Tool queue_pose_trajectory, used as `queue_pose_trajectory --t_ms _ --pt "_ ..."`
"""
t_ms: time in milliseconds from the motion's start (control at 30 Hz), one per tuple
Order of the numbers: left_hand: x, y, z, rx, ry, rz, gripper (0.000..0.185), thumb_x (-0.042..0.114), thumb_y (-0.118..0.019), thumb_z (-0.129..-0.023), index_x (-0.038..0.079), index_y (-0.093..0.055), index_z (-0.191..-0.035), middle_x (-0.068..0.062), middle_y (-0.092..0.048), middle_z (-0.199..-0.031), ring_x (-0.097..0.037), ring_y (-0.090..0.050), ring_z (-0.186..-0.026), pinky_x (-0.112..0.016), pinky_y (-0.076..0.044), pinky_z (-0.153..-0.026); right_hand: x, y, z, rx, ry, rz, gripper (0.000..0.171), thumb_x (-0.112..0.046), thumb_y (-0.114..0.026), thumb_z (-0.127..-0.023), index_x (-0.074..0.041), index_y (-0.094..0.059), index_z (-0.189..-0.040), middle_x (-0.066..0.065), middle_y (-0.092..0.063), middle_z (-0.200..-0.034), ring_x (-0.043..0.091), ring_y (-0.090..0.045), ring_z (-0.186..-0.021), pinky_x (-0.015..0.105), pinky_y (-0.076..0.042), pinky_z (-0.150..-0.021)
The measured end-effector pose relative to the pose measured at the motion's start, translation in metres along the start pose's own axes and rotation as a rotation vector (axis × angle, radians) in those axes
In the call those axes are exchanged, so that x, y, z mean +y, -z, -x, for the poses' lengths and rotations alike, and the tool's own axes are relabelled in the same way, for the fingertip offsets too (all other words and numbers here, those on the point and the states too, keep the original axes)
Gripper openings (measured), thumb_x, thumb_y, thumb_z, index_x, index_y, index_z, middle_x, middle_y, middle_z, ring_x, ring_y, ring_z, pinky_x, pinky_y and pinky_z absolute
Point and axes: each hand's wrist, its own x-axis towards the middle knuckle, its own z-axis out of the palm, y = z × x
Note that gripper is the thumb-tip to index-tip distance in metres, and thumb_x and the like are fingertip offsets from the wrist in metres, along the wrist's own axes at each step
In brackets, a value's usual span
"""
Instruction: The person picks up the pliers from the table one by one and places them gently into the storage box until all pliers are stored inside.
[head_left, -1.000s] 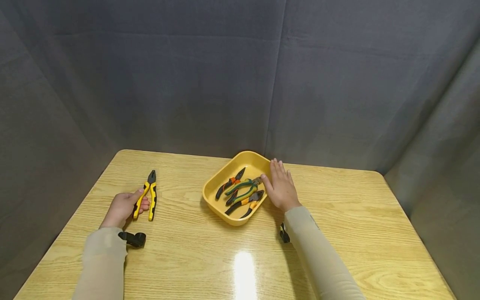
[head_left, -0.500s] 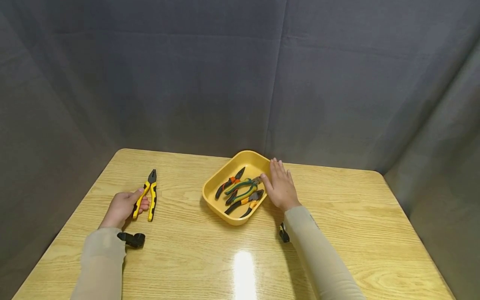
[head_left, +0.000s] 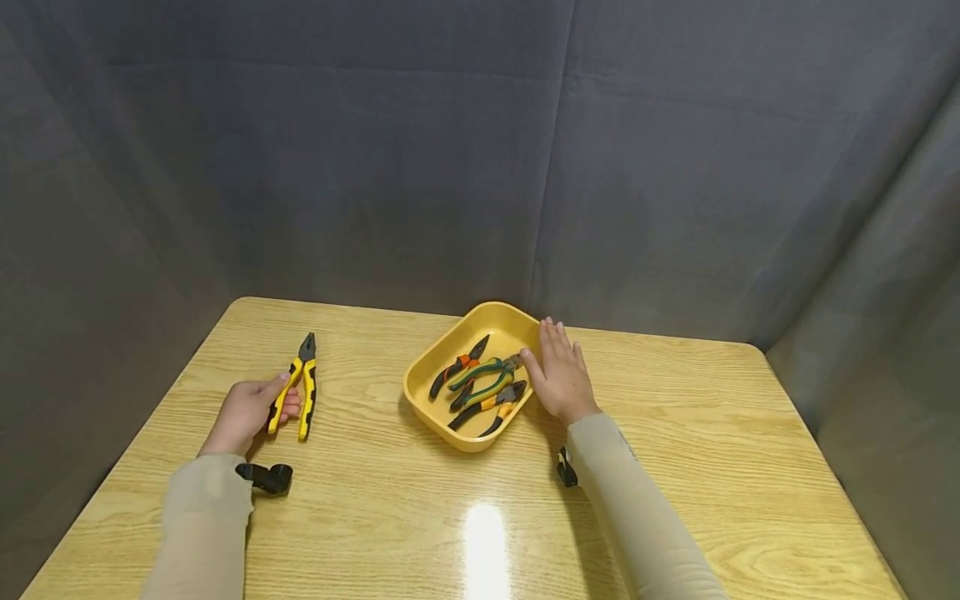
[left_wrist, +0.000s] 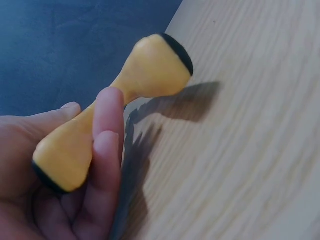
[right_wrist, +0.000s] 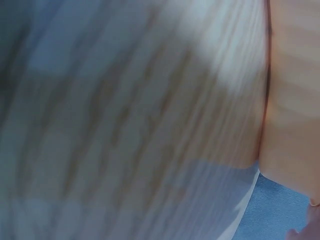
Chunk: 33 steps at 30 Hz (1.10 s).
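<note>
Yellow-and-black pliers (head_left: 298,386) lie toward the left side of the wooden bench (head_left: 675,433), nose pointing away from the person, and the left hand (head_left: 246,414) curls its thumb and fingers (left_wrist: 106,150) round one handle, a pinching grip. Well to the right, the right hand (head_left: 561,379) rests flat with fingers straight and spread, its thumb touching the near right rim of a yellow tray (head_left: 442,421). Three more pliers (head_left: 480,383) lie crossed inside that tray, and dark fabric (head_left: 375,167) backs the bench.
</note>
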Motion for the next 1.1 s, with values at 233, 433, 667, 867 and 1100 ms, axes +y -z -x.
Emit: queue_pose_trajectory --t_ms 233,433,667,867,1100 --pt "0.003 0.001 0.002 0.004 -0.013 0.019 0.060 0.036 -0.041 -0.111 -0.020 -0.057 -0.124 0.004 -0.071 -0.081 -0.002 -0.068 -0.071 -0.020 -0.057 -0.064 -0.001 0.000 0.000 -0.007 0.006 0.007 0.076 -0.056 -0.022 -0.108 -0.004 -0.014 -0.162 0.012 -0.011 -0.169 0.028 -0.004 -0.156 0.054 -0.006 -0.124" --pt "0.006 -0.004 0.001 0.003 -0.031 0.050 0.059 0.037 -0.041 -0.110 -0.019 -0.058 -0.122 0.003 -0.070 -0.080 -0.002 -0.068 -0.071 -0.020 -0.057 -0.065 -0.001 0.001 0.001 -0.013 0.001 0.003 0.074 -0.054 -0.024 -0.109 -0.004 -0.012 -0.163 0.012 -0.011 -0.169 0.028 -0.004 -0.156 0.054 -0.006 -0.124" --pt "0.010 -0.008 -0.001 0.012 -0.023 0.055 0.062 0.038 -0.043 -0.110 -0.020 -0.057 -0.126 0.003 -0.071 -0.082 -0.001 -0.067 -0.072 -0.019 -0.057 -0.066 0.001 -0.001 0.000 -0.010 -0.002 0.005 0.072 -0.051 -0.027 -0.110 -0.004 -0.012 -0.163 0.011 -0.010 -0.169 0.028 -0.004 -0.156 0.055 -0.006 -0.124" --pt "0.013 -0.011 -0.001 0.017 -0.045 0.044 0.062 0.039 -0.042 -0.110 -0.019 -0.058 -0.125 0.002 -0.072 -0.084 -0.002 -0.068 -0.072 -0.019 -0.056 -0.066 0.002 -0.002 0.000 -0.010 -0.006 0.002 0.071 -0.049 -0.028 -0.110 -0.004 -0.012 -0.163 0.011 -0.010 -0.169 0.028 -0.004 -0.156 0.055 -0.006 -0.124" --pt "0.018 -0.016 0.000 -0.006 -0.065 0.063 0.062 0.039 -0.041 -0.110 -0.018 -0.059 -0.124 0.003 -0.071 -0.085 -0.001 -0.067 -0.074 -0.020 -0.056 -0.067 0.001 -0.002 0.000 0.008 -0.006 -0.003 0.071 -0.047 -0.031 -0.110 -0.004 -0.013 -0.162 0.012 -0.011 -0.169 0.028 -0.004 -0.156 0.055 -0.007 -0.124"
